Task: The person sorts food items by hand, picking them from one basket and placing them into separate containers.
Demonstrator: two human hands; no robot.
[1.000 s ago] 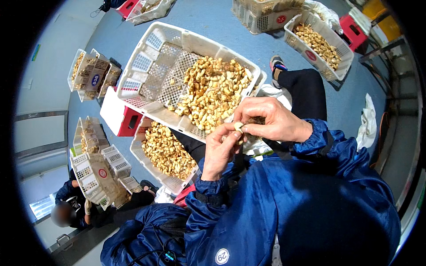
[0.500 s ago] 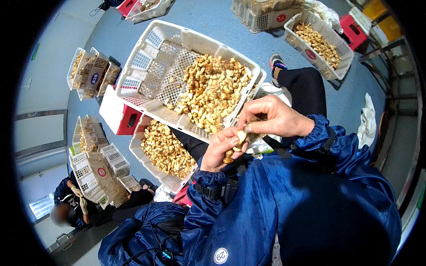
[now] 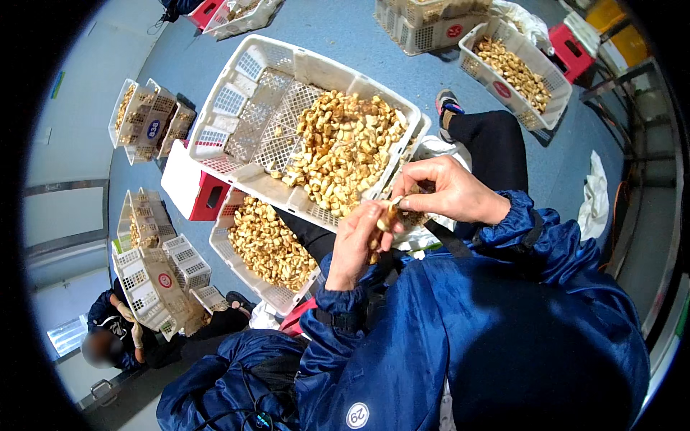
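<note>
Just off the near right corner of the big white crate [image 3: 338, 70], both hands meet over a small pale-and-brown mushroom [image 3: 387, 218]. My left hand [image 3: 355, 241] is closed around it, and another brown piece shows below its fingers. My right hand [image 3: 451, 192] pinches at the mushroom's upper end; whether a small tool sits between its fingertips cannot be made out. A heap of similar mushrooms [image 3: 348, 144] covers the right part of the big crate. The left part shows mostly bare lattice floor. A lower crate [image 3: 222, 243] on the near side holds more mushrooms [image 3: 267, 241].
A red-and-white stool [image 3: 208, 195] stands at the big crate's left. Stacked crates [image 3: 147, 284] are at the left, where another person [image 3: 118, 323] works with gloved hands. A mushroom crate [image 3: 543, 118] stands far right. White bags [image 3: 440, 149] lie by my leg.
My left hand has turned, its back now more toward me, and the mushroom is tilted more upright. My right hand has shifted slightly, its fingertips still at the mushroom.
</note>
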